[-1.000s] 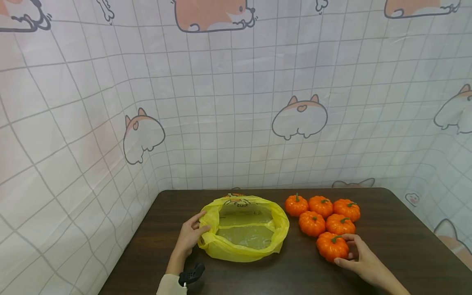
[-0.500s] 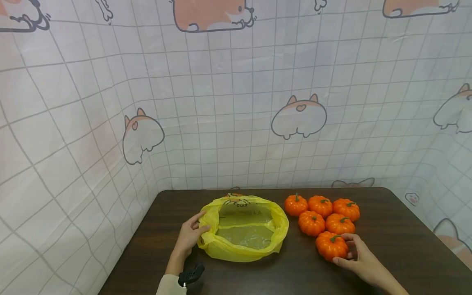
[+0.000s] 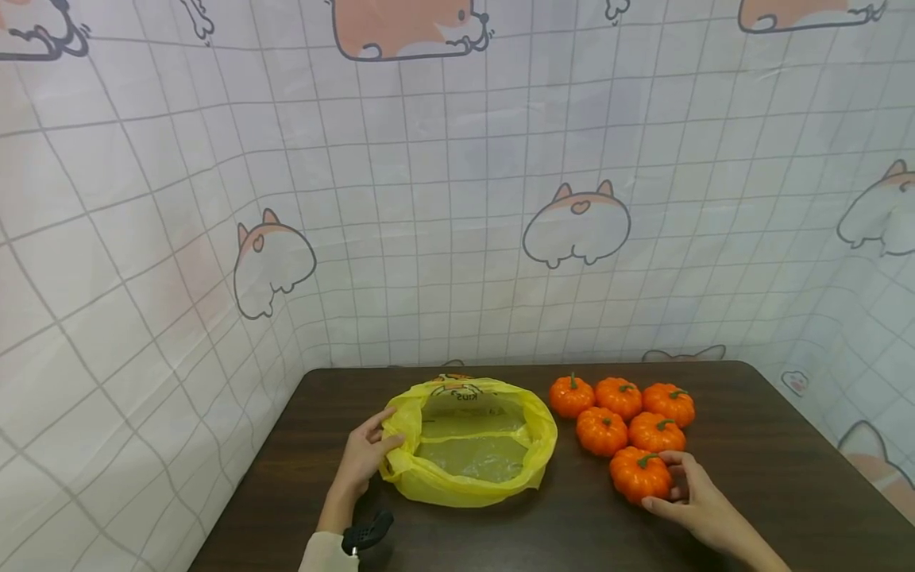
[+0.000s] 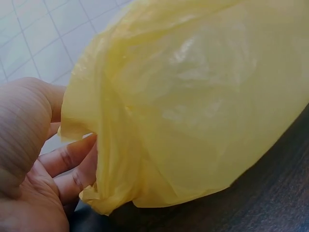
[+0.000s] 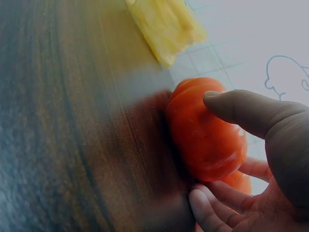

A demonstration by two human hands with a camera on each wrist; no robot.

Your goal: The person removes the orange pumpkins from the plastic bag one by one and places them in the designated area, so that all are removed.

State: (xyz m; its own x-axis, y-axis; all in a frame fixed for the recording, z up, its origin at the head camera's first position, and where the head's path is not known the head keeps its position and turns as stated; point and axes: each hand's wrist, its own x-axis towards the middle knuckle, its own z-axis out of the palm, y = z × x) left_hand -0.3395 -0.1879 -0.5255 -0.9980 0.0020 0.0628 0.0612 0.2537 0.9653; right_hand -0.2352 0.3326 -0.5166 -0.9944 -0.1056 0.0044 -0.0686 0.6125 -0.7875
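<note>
A yellow plastic bag (image 3: 468, 488) with dark print lies on the table, its wide mouth facing up. My left hand (image 3: 362, 461) holds the bag's left rim; in the left wrist view its fingers (image 4: 72, 162) meet the crumpled edge, and the thumb tip is hidden by the film. My right hand (image 3: 693, 500) grips the nearest small orange pumpkin (image 3: 638, 477) from its right side. In the right wrist view the thumb (image 5: 241, 108) lies on that pumpkin's near side, with other fingers at its lower side. The pumpkin still sits on the table.
Several more small pumpkins (image 3: 602, 431) with green stems cluster behind the gripped one, to the right of the bag. A dark wood table (image 3: 536, 540) bears everything. Behind and beside it hangs a white gridded cloth (image 3: 457, 238) with cartoon dogs. A black strap (image 3: 368, 532) circles the left wrist.
Both hands keep their places on the bag and the pumpkin. The whole head view has shifted very slightly; otherwise nothing has visibly moved.
</note>
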